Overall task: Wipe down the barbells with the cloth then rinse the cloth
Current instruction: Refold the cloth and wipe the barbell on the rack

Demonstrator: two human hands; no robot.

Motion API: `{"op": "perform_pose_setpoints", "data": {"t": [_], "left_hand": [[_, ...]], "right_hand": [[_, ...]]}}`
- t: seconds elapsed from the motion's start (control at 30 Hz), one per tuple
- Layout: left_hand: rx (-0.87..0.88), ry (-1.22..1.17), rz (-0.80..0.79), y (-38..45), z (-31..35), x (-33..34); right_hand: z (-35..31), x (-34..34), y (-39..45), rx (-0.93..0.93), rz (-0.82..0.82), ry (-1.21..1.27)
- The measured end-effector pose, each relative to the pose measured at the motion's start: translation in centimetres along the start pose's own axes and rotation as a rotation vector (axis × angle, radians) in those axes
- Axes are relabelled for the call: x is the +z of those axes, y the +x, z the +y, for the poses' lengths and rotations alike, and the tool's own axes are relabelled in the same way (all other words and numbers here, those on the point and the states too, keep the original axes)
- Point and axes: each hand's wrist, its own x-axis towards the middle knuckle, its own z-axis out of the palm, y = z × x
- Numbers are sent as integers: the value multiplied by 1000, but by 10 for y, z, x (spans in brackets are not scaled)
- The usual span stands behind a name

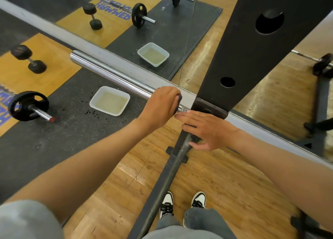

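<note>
A chrome barbell sleeve (111, 73) runs from upper left toward the black rack upright (252, 49). My left hand (160, 105) grips a dark cloth (179, 100) wrapped around the bar, close to the rack. Only a small edge of the cloth shows past my fingers. My right hand (207, 130) lies flat with straight fingers against the bar's knurled part (183, 110) and the rack's lower frame. A white tub of cloudy water (110, 101) sits on the dark mat below the sleeve.
A mirror lines the wall behind a grey ledge (54, 31), reflecting the tub and weights. A loaded barbell (28, 105) and a dumbbell (28, 58) lie at the left. The rack's base bar (162, 184) crosses the wood floor by my shoes (182, 202).
</note>
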Motion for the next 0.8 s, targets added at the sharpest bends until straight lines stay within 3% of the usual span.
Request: {"op": "perform_pose_setpoints", "data": {"t": [0.07, 0.13, 0.2, 0.27, 0.33, 0.4, 0.53, 0.6, 0.7, 0.8], "left_hand": [[62, 53, 121, -31, -2, 1], [50, 115, 116, -29, -3, 2], [-68, 52, -30, 3, 2, -8], [-188, 42, -276, 43, 0, -15], [-185, 113, -415, 59, -6, -11], [-95, 78, -305, 41, -8, -9], [41, -107, 154, -38, -10, 12], [-144, -249, 260, -50, 9, 31], [-580, -549, 427, -39, 62, 52], [-830, -768, 544, -25, 95, 41]], "right_hand": [[0, 0, 0, -3, 0, -12], [0, 1, 0, -2, 0, -20], [0, 0, 1, 1, -3, -14], [-1, 0, 0, 7, -6, -4], [-1, 2, 0, 9, -6, -9], [-2, 1, 0, 3, -6, -4], [-1, -3, 1, -11, 20, -8], [-1, -3, 1, 0, 26, -10], [-1, 1, 1, 18, 23, -10], [0, 4, 0, 47, -26, 22]]}}
